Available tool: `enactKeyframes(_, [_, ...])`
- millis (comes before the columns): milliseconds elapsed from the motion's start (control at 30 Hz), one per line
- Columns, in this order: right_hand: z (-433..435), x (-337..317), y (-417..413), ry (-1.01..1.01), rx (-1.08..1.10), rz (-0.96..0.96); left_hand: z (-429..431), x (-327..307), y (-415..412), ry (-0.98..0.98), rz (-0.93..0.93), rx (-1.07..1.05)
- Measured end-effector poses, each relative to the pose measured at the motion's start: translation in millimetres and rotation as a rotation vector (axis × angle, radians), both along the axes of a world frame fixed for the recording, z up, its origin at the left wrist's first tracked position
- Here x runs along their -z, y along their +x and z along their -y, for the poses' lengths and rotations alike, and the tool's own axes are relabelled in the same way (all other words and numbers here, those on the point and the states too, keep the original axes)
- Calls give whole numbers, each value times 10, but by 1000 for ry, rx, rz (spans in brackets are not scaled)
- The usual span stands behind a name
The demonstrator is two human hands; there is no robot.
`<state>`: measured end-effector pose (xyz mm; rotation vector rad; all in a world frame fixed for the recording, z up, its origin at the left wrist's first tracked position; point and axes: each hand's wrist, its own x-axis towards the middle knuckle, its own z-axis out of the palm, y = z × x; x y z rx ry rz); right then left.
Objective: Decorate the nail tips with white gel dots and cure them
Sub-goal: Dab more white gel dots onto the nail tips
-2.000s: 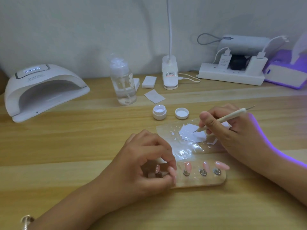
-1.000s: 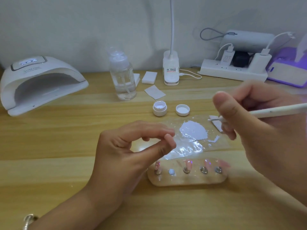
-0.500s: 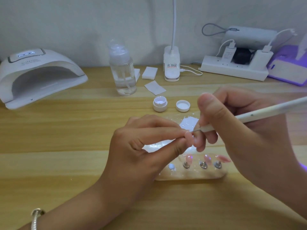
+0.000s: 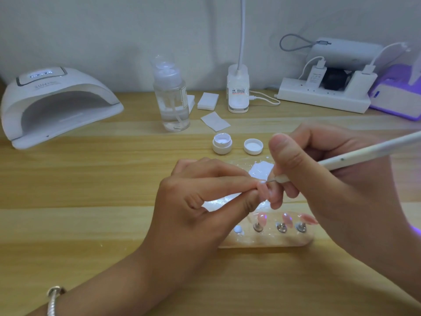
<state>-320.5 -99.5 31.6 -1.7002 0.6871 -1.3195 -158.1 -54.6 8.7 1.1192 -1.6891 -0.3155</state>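
I work at a nail-art station: a pale wooden surface (image 4: 91,179) against a plain wall (image 4: 114,30). A white curing lamp (image 4: 57,103) sits at upper left. A clear pump bottle (image 4: 172,96) and white wipe pads (image 4: 208,101) are at upper centre, an open gel pot (image 4: 222,144) is mid-frame, and a loaded power strip (image 4: 323,96) is at upper right.

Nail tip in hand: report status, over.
Left hand pinches nail tip. Right hand grips dotting pen, point at the tip. Three tips visible on stand. Nothing in the way.

Silver bracelet (image 4: 53,297) on bare left wrist
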Motion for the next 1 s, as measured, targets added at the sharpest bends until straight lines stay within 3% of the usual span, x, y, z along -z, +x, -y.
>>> enactKeyframes(500, [27, 11, -4, 10, -40, 11, 11, 22, 12, -38, -3, 13])
enactKeyframes(767, [201, -110, -59, 46, 16, 203, 20, 57, 24, 34, -91, 6])
enactKeyframes(1000, [496, 122, -263, -102, 269, -278, 27, 71, 30, 54, -93, -5])
